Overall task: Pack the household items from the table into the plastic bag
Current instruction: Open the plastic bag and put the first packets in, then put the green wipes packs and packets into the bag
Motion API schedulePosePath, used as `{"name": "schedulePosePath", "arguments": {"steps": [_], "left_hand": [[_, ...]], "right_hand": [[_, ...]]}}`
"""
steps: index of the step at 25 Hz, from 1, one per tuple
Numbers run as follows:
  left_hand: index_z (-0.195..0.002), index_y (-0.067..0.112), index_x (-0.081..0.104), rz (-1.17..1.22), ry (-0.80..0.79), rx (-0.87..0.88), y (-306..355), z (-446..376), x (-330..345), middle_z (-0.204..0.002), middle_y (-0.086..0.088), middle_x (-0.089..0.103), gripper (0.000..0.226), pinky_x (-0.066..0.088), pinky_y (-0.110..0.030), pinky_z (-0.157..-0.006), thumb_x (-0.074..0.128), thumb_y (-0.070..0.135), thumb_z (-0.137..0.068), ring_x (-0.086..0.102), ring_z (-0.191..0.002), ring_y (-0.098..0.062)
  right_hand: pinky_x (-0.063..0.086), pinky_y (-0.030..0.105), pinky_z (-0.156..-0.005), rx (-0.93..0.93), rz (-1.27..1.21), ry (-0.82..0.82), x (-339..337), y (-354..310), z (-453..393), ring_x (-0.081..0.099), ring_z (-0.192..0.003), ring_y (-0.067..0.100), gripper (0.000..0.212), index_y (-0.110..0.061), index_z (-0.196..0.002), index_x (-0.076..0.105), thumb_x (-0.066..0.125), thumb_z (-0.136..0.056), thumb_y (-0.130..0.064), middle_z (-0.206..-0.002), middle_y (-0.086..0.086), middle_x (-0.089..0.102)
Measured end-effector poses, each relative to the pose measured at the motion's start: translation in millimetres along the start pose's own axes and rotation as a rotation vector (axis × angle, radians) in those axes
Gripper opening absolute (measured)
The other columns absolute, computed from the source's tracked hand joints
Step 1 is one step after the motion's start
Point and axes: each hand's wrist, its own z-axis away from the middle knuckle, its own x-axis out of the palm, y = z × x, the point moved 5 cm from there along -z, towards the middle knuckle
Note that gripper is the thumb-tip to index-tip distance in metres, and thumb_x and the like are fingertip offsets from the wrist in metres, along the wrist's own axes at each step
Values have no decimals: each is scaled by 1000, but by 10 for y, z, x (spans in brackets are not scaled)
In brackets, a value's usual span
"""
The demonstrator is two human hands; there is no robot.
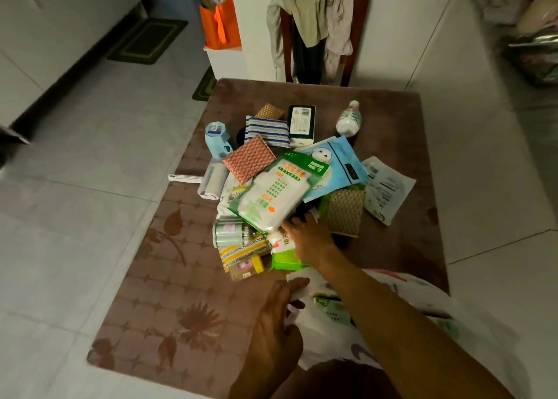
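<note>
The right hand (311, 235) gripped the green-and-white packet (274, 192) atop the pile, beyond the plastic bag (332, 317); the left hand (279, 317) pinched the bag's rim. Best lift clear, then lower inside.

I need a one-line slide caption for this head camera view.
Right hand grips a green-and-white packet from the pile while the left hand holds the plastic bag.

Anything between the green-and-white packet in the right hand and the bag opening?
Nothing visible. The right hand grips the green-and-white packet lifted above the pile; the plastic bag lies at the near table edge with the left hand holding its rim. Only the right forearm crosses above the bag.
</note>
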Motion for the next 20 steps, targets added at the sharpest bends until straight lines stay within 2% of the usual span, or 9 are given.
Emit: {"name": "schedulePosePath", "arguments": {"steps": [2, 5, 7, 9, 11, 14, 16, 18, 20], "left_hand": [[-116, 35, 66, 71, -9, -9, 22, -47, -50, -114, 7, 63, 80, 51, -17, -68, 39, -17, -62, 66, -92, -10], [-116, 20, 63, 207, 13, -28, 88, -134, -109, -120, -8, 61, 71, 53, -15, -73, 39, -18, -60, 70, -87, -6], [-117, 23, 59, 257, -27, -67, 163, -181, -45, -124, -4, 58, 78, 54, -15, -76, 36, -30, -65, 70, -92, -5], [-122, 24, 59, 315, -47, -109, 248, -218, 29, -123, -1, 60, 83, 57, -21, -70, 38, -36, -69, 72, -89, -13], [-127, 27, 57, 344, -36, -135, 314, -273, 59, -105, 6, 71, 86, 57, -22, -60, 46, -35, -68, 72, -81, -17], [-129, 34, 52, 333, -40, -145, 377, -332, 88, -87, 20, 73, 92, 57, -26, -55, 45, -34, -67, 72, -80, -21], [-130, 32, 52, 303, -39, -124, 440, -328, 83, -92, 12, 73, 93, 56, -26, -55, 43, -35, -66, 72, -79, -22], [-132, 29, 53, 257, -60, -103, 472, -312, 80, -112, 8, 67, 95, 57, -29, -54, 40, -36, -64, 71, -77, -22], [-133, 28, 53, 247, -72, -111, 474, -312, 64, -130, 2, 58, 95, 57, -35, -52, 39, -37, -63, 71, -73, -22]], "right_hand": [[43, 46, -95, 10, -60, 99, -214, 61, -86, 55, -113, 35, 33, -20, -120, 55, 50, -88, -18, -119, 9, 63], [51, 42, -87, 92, -477, 335, -662, 537, 258, 60, -109, 32, 35, -17, -121, 59, 58, -86, -14, -118, 13, 65], [55, 34, -81, 250, -899, 502, -954, 905, 950, 62, -105, 23, 36, -16, -124, 58, 61, -88, -11, -118, 7, 64], [58, 25, -65, 346, -1340, 641, -1059, 1132, 1763, 66, -90, 12, 32, -20, -116, 62, 62, -87, -6, -109, 1, 66], [56, 22, -57, 356, -1519, 663, -981, 1210, 2387, 70, -77, 9, 30, -21, -108, 64, 64, -84, -3, -99, 2, 70], [55, 28, -81, 226, -1334, 315, -555, 1136, 2514, 68, -96, 15, 38, -29, -110, 61, 73, -75, -20, -109, 3, 69], [52, 34, -91, 61, -709, 191, -312, 942, 2277, 65, -102, 17, 40, -28, -111, 64, 74, -73, -26, -112, 2, 69], [56, 44, -85, -28, -352, 172, 81, 770, 1949, 67, -102, 27, 55, -20, -115, 65, 83, -63, -21, -115, 8, 69], [49, 48, -97, -96, -139, -56, 290, 578, 1785, 53, -124, 30, 63, -22, -129, 56, 77, -70, -32, -139, 10, 53]]}}
